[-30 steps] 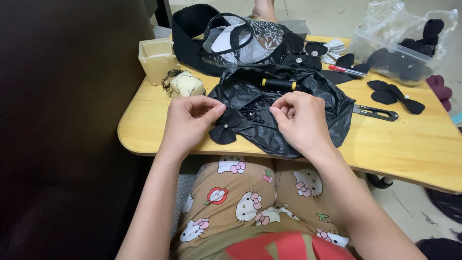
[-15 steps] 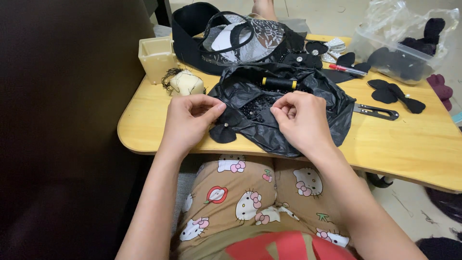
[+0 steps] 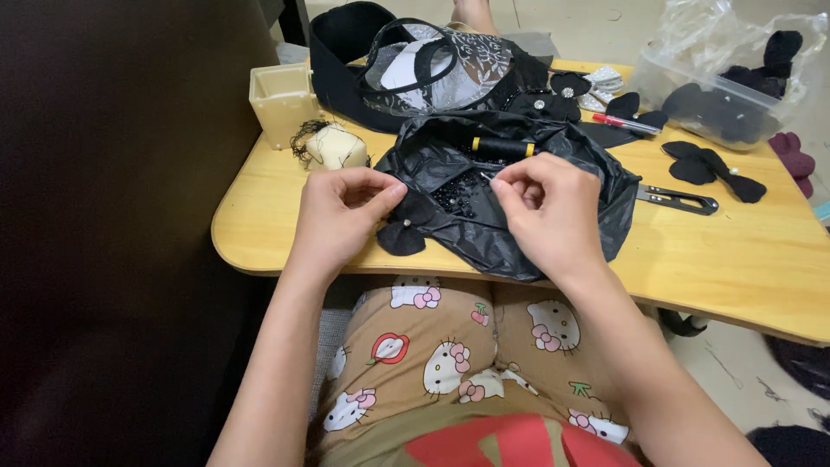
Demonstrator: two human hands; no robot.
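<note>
Small black fabric bow with a pearl centre (image 3: 405, 232): pinched by the left hand (image 3: 341, 212) at the near edge of the pale wooden table (image 3: 259, 216). Right hand (image 3: 545, 207): fingertips closed on a thin needle (image 3: 486, 176), above a crumpled black plastic bag of beads (image 3: 484, 216).

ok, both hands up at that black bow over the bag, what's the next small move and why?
Probably dip the right hand to the black beads and pick one up. The left hand pinches the black bow, which shows one bead at its centre, and the loose beads lie in the open black plastic bag between the hands.
</note>
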